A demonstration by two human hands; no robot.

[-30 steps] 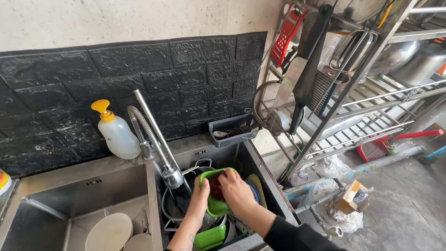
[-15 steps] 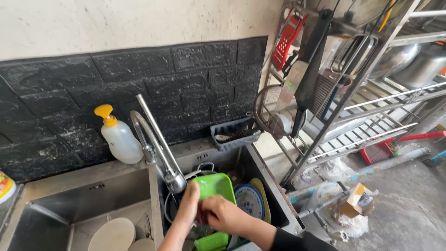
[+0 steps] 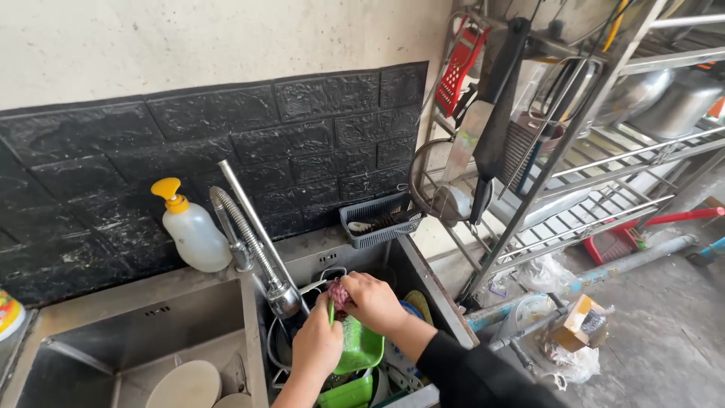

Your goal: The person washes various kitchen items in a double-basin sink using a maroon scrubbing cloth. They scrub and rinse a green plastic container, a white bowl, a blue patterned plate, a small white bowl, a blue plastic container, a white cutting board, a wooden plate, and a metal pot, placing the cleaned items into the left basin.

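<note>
Fingers of the right hand (image 3: 375, 302) are bunched tight on a pinkish-red scrubber (image 3: 339, 294) and press it against the upper edge of a green bowl (image 3: 357, 344), while the fingers of the left hand (image 3: 317, 346) are wrapped around that bowl's near rim, thumb over the edge, holding it tilted on its side. Half a second ago the bowl was turned so its green face showed broadly and the right hand lay lower across it; now the bowl has dropped and rolled away, and the right hand has come up to the top of it with the scrubber, which reads as the scrubbing having moved on to the rim. The bowl sits just below and to the right of the tap (image 3: 257, 245), inside the right-hand basin of the sink (image 3: 423, 283). Under the bowl lies a second green dish (image 3: 349, 393), with more crockery packed beside it, partly hidden by the dark sleeve. Left of the tap, the other basin holds pale plates (image 3: 185, 384). Behind the tap, on the table, stands a soap bottle with a yellow pump (image 3: 192, 230); to the tap's right a small dark basket (image 3: 380, 219) sits at the sink's back edge, and farther right a metal rack (image 3: 574, 159) carries pots and hanging utensils.
</note>
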